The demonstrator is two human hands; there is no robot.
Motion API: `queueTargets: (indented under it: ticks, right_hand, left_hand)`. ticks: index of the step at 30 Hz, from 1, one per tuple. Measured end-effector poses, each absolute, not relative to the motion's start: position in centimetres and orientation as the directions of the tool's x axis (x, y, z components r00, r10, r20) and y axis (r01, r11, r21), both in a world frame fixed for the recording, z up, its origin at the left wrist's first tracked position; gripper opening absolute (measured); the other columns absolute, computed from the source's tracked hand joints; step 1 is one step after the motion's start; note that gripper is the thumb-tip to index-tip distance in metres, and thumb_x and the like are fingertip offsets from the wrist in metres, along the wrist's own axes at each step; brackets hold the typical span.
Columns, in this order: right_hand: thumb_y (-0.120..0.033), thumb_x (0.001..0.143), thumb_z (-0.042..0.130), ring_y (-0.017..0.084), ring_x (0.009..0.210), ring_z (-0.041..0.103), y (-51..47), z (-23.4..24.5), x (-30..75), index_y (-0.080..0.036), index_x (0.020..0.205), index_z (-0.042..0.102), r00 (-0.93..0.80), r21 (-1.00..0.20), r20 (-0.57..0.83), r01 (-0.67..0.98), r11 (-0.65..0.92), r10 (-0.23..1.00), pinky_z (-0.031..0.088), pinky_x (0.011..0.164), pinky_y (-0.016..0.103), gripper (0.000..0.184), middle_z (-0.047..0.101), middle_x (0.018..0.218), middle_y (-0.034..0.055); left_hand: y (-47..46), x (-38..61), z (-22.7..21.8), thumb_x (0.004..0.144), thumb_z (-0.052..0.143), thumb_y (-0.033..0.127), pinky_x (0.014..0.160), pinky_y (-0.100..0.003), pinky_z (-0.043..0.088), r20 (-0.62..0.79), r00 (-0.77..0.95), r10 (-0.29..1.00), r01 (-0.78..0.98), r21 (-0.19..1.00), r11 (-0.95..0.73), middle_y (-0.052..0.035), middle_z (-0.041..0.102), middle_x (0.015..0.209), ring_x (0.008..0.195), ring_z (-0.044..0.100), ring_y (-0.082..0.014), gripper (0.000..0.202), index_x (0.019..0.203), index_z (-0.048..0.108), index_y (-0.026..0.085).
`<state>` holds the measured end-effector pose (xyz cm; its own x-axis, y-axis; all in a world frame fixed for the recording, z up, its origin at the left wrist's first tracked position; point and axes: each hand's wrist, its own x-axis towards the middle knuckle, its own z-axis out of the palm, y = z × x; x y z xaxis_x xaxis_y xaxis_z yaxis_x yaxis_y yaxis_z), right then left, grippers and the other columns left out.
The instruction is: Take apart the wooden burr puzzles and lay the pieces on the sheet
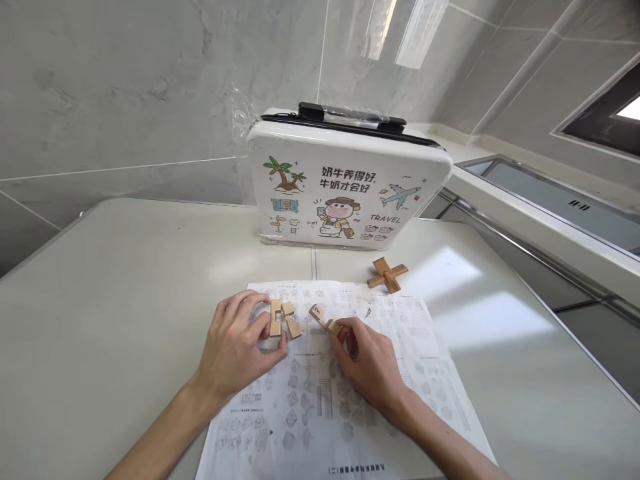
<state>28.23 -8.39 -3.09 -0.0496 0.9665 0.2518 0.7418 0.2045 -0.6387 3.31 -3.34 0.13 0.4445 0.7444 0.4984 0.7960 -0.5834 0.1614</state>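
Observation:
My left hand (239,340) curls beside a notched wooden puzzle piece (275,317), its fingertips against the piece's left side and its thumb near the lower end. A second notched wooden piece (291,320) lies just right of that one, slightly tilted. Between the thumb and fingers of my right hand (367,357) is the near end of another notched piece (318,312), marked with a "3". Its far end points up and left. Under both hands lies a printed sheet (400,427) with small puzzle diagrams, upside down to me.
Past the sheet's far right edge sits a cross-shaped assembly of darker wooden pieces (387,275). A white cartoon-printed case (310,193) in clear plastic wrap stands upright at the back, before a grey tiled wall (150,93). The pale table (125,280) extends both ways.

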Motion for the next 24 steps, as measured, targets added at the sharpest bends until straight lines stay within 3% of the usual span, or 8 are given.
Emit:
queueTargets:
  ticks: [4, 7, 10, 14, 19, 24]
  right_hand:
    - [-0.026, 0.099, 0.056, 0.014, 0.057, 0.059, -8.3, -3.3, 28.3, -0.024, 0.098, 0.059, -0.037, -0.610, 0.272, 0.766, 0.203, 0.961, 0.038, 0.054, 0.025, 0.004, 0.067, 0.075, -0.0022]
    - [-0.027, 0.099, 0.056, 0.014, 0.057, 0.060, -8.3, -3.3, 28.2, -0.023, 0.098, 0.059, -0.038, -0.596, 0.287, 0.775, 0.210, 0.957, 0.038, 0.054, 0.025, 0.005, 0.067, 0.073, -0.0020]
    - [-0.026, 0.099, 0.056, 0.014, 0.058, 0.060, -8.3, -3.3, 28.2, -0.023, 0.097, 0.059, -0.035, -0.593, 0.296, 0.777, 0.213, 0.954, 0.039, 0.054, 0.025, 0.004, 0.066, 0.073, -0.0023]
    - [-0.025, 0.098, 0.057, 0.013, 0.057, 0.059, -8.2, -3.4, 28.2, -0.024, 0.097, 0.059, -0.037, -0.589, 0.303, 0.778, 0.217, 0.952, 0.038, 0.054, 0.025, 0.003, 0.066, 0.073, -0.0027]
    - [-0.024, 0.098, 0.058, 0.013, 0.059, 0.060, -8.2, -3.4, 28.3, -0.024, 0.098, 0.059, -0.058, -0.581, 0.312, 0.778, 0.239, 0.948, 0.038, 0.053, 0.025, 0.001, 0.066, 0.074, -0.0032]
    - [-0.025, 0.098, 0.058, 0.014, 0.061, 0.062, -8.3, -3.6, 28.2, -0.023, 0.098, 0.059, -0.065, -0.571, 0.332, 0.780, 0.255, 0.941, 0.040, 0.055, 0.025, 0.002, 0.066, 0.073, -0.0023]
  left_hand:
    - [-3.2, 3.1, 0.1, 0.077, 0.073, 0.037, 0.093, -0.050, 0.052, 0.468, 0.434, 0.770, 0.777, 0.238, -0.583, -0.0150, 0.067, 0.118, 0.118, 0.062, -0.0366, 0.026, 0.090, 0.057, 0.020]
    - [-3.1, 2.9, -0.2, 0.080, 0.074, 0.043, 0.101, -0.051, 0.050, 0.437, 0.464, 0.770, 0.748, 0.272, -0.605, -0.0160, 0.064, 0.132, 0.125, 0.059, -0.0364, 0.052, 0.122, 0.056, 0.019]
    - [-3.0, 2.8, -0.8, 0.087, 0.074, 0.054, 0.105, -0.050, 0.049, 0.397, 0.471, 0.787, 0.741, 0.306, -0.598, -0.0138, 0.063, 0.136, 0.128, 0.058, -0.0343, 0.066, 0.139, 0.049, 0.021]
    - [-2.8, 2.6, -1.3, 0.088, 0.071, 0.066, 0.100, -0.047, 0.052, 0.387, 0.443, 0.809, 0.749, 0.336, -0.571, -0.0119, 0.065, 0.133, 0.122, 0.061, -0.0330, 0.071, 0.141, 0.050, 0.023]
    - [-2.8, 2.5, -1.3, 0.084, 0.069, 0.072, 0.090, -0.045, 0.054, 0.382, 0.429, 0.818, 0.753, 0.349, -0.558, -0.0110, 0.070, 0.122, 0.109, 0.065, -0.0317, 0.073, 0.136, 0.055, 0.023]
    - [-2.8, 2.9, -1.5, 0.085, 0.068, 0.073, 0.090, -0.044, 0.054, 0.364, 0.443, 0.819, 0.727, 0.389, -0.566, -0.0092, 0.071, 0.118, 0.105, 0.066, -0.0298, 0.071, 0.134, 0.055, 0.023]
